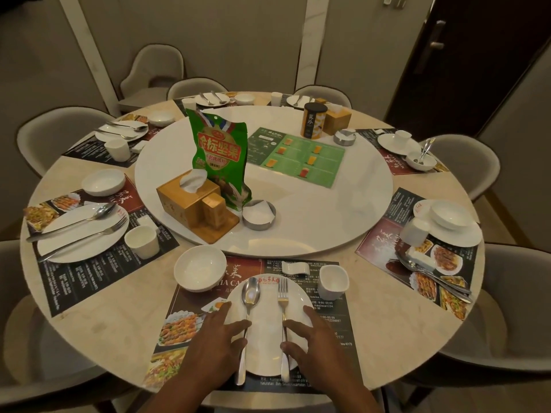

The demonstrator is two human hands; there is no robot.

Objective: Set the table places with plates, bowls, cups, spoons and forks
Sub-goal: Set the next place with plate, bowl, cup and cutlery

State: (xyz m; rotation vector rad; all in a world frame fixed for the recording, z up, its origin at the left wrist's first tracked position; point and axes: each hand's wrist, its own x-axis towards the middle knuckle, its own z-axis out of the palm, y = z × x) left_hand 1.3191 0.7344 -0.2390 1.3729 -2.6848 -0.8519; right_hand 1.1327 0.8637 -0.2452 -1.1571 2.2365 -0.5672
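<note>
At the near edge of the round table lies a white plate (pixel 265 332) on a printed placemat (pixel 328 329). A spoon (pixel 250 296) lies on the plate's left half and a fork (pixel 283 299) on its right half, both pointing away from me. My left hand (pixel 213 344) rests with spread fingers on the plate's left rim, fingertips touching the spoon handle. My right hand (pixel 310 338) rests on the right rim, fingertips touching the fork handle. A white bowl (pixel 199 268) stands up-left of the plate, a white cup (pixel 333 281) up-right, and a small white rest (pixel 293 267) lies between them.
A white turntable (pixel 298 210) fills the middle, carrying a wooden tissue box (pixel 190 201), green snack bag (pixel 220 153), metal ashtray (pixel 258 214) and green menu (pixel 301 156). Other places around the rim hold plates, bowls, cups and cutlery. Grey chairs (pixel 44 135) ring the table.
</note>
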